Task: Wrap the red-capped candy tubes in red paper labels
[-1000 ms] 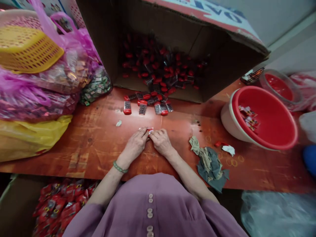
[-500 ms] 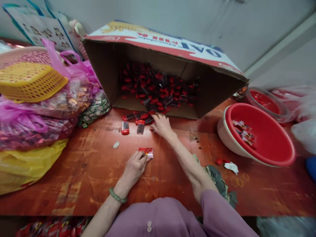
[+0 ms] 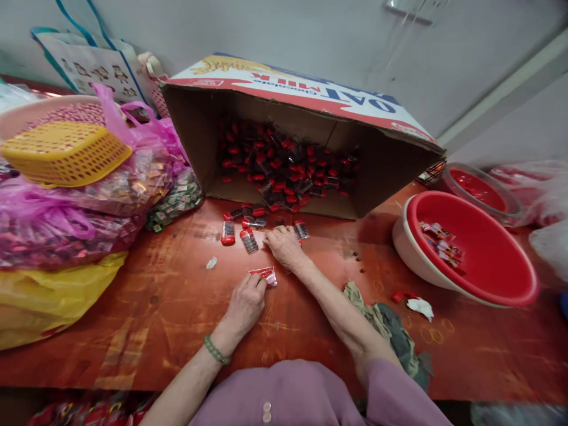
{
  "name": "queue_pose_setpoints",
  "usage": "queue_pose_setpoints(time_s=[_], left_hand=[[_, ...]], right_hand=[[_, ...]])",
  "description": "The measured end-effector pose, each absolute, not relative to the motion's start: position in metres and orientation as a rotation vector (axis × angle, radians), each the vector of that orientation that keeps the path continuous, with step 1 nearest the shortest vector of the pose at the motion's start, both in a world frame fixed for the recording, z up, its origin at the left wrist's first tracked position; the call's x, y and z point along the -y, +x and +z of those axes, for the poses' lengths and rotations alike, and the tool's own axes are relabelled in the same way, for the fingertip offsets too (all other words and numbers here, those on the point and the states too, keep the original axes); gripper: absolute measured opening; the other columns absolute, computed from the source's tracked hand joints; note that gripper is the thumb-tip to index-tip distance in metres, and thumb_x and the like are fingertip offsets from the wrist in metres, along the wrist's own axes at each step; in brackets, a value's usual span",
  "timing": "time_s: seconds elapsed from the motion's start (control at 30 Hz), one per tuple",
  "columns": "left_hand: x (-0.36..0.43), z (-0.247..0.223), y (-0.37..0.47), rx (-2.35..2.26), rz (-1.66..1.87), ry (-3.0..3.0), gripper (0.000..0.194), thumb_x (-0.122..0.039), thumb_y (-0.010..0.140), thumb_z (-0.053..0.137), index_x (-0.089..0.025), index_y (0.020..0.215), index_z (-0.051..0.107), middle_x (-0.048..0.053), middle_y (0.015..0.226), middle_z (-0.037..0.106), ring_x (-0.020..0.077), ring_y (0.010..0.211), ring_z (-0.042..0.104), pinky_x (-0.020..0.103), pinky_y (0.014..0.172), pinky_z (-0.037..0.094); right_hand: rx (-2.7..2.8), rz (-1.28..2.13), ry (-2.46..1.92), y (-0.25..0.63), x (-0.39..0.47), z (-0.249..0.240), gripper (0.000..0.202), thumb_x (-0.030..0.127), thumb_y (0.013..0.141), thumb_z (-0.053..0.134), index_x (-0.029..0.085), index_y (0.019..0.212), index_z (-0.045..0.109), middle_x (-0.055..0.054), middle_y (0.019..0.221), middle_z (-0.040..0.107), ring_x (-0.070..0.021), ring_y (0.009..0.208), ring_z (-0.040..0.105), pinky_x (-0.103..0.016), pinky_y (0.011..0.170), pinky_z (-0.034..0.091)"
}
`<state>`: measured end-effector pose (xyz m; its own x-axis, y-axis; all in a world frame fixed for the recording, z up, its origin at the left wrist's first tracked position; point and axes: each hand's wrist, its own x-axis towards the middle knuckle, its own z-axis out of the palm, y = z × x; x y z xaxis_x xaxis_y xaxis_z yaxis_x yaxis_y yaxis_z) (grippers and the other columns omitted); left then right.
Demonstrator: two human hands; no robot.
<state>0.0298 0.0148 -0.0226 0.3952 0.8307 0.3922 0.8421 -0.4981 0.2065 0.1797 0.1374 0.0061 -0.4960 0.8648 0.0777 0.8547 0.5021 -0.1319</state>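
My left hand [image 3: 247, 299], with a green bead bracelet on the wrist, pinches a small red-and-clear plastic packet [image 3: 268, 276] flat on the table. Ahead of it, my right hand [image 3: 284, 245] is palm down with its fingers bent and pointing left; what lies under the fingertips is hidden. Small clear containers with red caps and dark pellets inside lie around it: one tilted container [image 3: 249, 241] to its left, an upright-looking container [image 3: 228, 232] farther left, and another container [image 3: 300, 228] just beyond its knuckles. Many more fill the open cardboard box [image 3: 368, 177] lying on its side.
Nested red and white basins [image 3: 488, 248] with small packets stand on the right. A crumpled cloth [image 3: 390, 325], a white scrap [image 3: 420, 307] and rubber bands lie nearby. On the left are bags of wrapped pieces [image 3: 66, 231] and a yellow basket [image 3: 66, 154].
My right hand has drawn back from the box's front edge toward me. Containers around it have shifted, with one now showing beyond it. My left hand stays on the packet; the view has shifted slightly.
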Motion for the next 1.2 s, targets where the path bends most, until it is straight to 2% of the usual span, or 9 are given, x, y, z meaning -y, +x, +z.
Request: queue_pose_setpoints(time_s=[0.1,0.23,0.37,0.47,0.67,0.8,0.9,1.03,1.2], left_hand=[[-0.018,-0.025,0.029,1.597,-0.800,-2.593,0.026,-0.005,0.089,0.050,-0.017,0.071,0.064,0.006,0.073,0.064,0.0194,0.070,0.059,0.031,0.066,0.049],[-0.020,-0.024,0.026,1.733,-0.968,-2.679,0.019,-0.016,0.092,0.059,-0.016,0.075,0.069,0.006,0.073,0.066,0.0177,0.070,0.060,0.029,0.067,0.049],[-0.022,-0.019,0.020,1.843,-1.148,-2.858,0.017,-0.026,0.091,0.064,-0.016,0.081,0.074,0.006,0.077,0.070,0.0163,0.071,0.064,0.028,0.070,0.050],[-0.024,-0.014,0.016,1.881,-1.225,-2.917,0.018,-0.024,0.092,0.062,-0.016,0.082,0.074,0.005,0.077,0.071,0.0152,0.068,0.064,0.027,0.068,0.049],[-0.026,-0.016,0.016,2.004,-1.309,-2.794,0.009,-0.013,0.083,0.066,-0.016,0.078,0.073,0.003,0.072,0.070,0.0141,0.063,0.062,0.026,0.062,0.045],[-0.024,-0.018,0.017,2.071,-1.454,-2.630,0.014,-0.019,0.079,0.075,-0.017,0.067,0.067,-0.001,0.062,0.064,0.0118,0.055,0.056,0.025,0.054,0.041],[-0.021,-0.021,0.016,1.889,-1.350,-2.609,0.015,-0.020,0.081,0.073,-0.017,0.069,0.066,0.001,0.065,0.064,0.0140,0.062,0.057,0.027,0.060,0.044],[-0.013,-0.029,0.015,1.698,-1.141,-2.678,0.017,-0.028,0.089,0.067,-0.017,0.075,0.067,0.004,0.074,0.066,0.0168,0.070,0.059,0.030,0.068,0.048],[-0.008,-0.030,0.011,1.629,-1.137,-2.787,0.024,-0.034,0.092,0.062,-0.016,0.079,0.070,0.006,0.078,0.067,0.0171,0.072,0.059,0.031,0.068,0.049]], right_hand=[[2.382,0.206,-1.466,0.187,-0.126,0.011,0.027,0.032,0.101,0.046,0.016,0.105,0.068,-0.012,0.099,0.073,-0.0247,0.098,0.057,-0.038,0.088,0.043],[1.859,0.467,-1.361,0.202,-0.104,0.011,0.023,0.036,0.097,0.052,0.020,0.108,0.065,-0.007,0.094,0.072,-0.0199,0.086,0.061,-0.033,0.081,0.049],[1.579,0.857,-1.297,0.215,-0.079,-0.002,0.035,0.039,0.090,0.061,0.023,0.121,0.057,0.000,0.087,0.072,-0.0143,0.073,0.064,-0.029,0.073,0.052],[1.473,1.009,-1.295,0.225,-0.060,-0.015,0.039,0.040,0.088,0.063,0.022,0.122,0.055,0.001,0.085,0.071,-0.0131,0.072,0.066,-0.028,0.072,0.053],[1.792,0.645,-1.406,0.239,-0.028,-0.009,0.031,0.029,0.092,0.057,0.023,0.123,0.058,-0.007,0.109,0.070,-0.0206,0.096,0.067,-0.038,0.089,0.054],[2.090,0.527,-1.429,0.244,-0.012,0.011,0.023,0.023,0.094,0.054,0.018,0.116,0.061,-0.011,0.100,0.069,-0.0232,0.091,0.066,-0.039,0.083,0.054],[2.146,0.597,-1.446,0.247,-0.005,0.023,0.014,0.023,0.093,0.057,0.018,0.107,0.061,-0.010,0.096,0.068,-0.0225,0.088,0.066,-0.037,0.080,0.054],[1.964,0.685,-1.476,0.246,-0.002,0.026,0.010,0.025,0.092,0.060,0.021,0.100,0.057,-0.005,0.093,0.067,-0.0183,0.082,0.065,-0.032,0.075,0.052],[1.719,0.662,-1.456,0.224,-0.007,0.011,0.016,0.029,0.091,0.061,0.022,0.104,0.053,0.000,0.089,0.064,-0.0144,0.074,0.060,-0.030,0.071,0.051]])
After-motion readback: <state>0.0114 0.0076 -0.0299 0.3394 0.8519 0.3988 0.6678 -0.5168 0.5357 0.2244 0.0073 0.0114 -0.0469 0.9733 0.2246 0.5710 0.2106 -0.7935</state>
